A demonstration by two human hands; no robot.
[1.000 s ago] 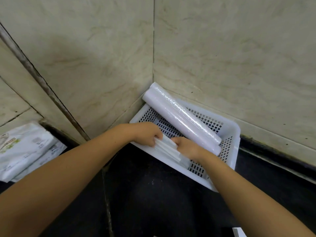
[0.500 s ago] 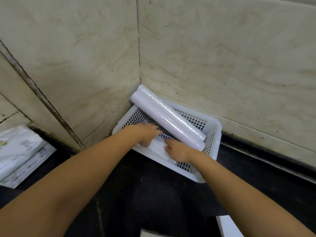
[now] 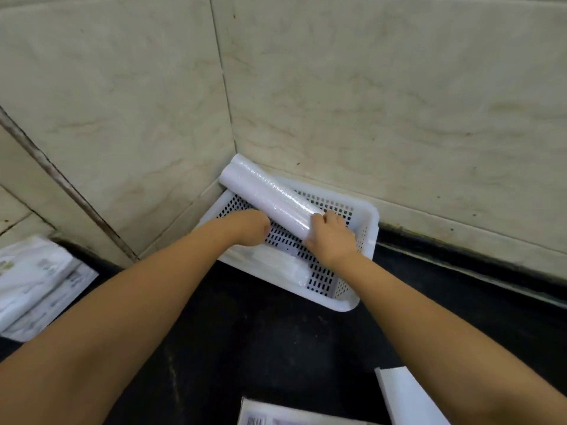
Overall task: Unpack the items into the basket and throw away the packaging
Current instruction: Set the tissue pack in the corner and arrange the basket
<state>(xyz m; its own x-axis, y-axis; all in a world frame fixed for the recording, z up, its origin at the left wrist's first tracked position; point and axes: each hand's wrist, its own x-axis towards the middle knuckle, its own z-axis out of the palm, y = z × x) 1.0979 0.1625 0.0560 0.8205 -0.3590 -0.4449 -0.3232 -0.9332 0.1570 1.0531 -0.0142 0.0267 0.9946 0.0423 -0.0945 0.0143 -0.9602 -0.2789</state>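
Note:
A white perforated basket sits in the corner where two tiled walls meet. Two white rolls wrapped in shiny film lie diagonally across it, their far end sticking out over the back rim. My right hand is closed around the rolls' near end. My left hand is inside the basket against the rolls' left side, with its fingers curled out of sight. A flat white pack lies along the basket's front wall, touched by neither hand.
The basket stands on a black surface. White printed packets are stacked at the left edge. A wrapper with a barcode and a white slab lie at the bottom of the view.
Both hands have let go of the flat white pack, which now lies in the basket. My right hand has moved up onto the rolls' near end, and my left hand has moved beside the rolls.

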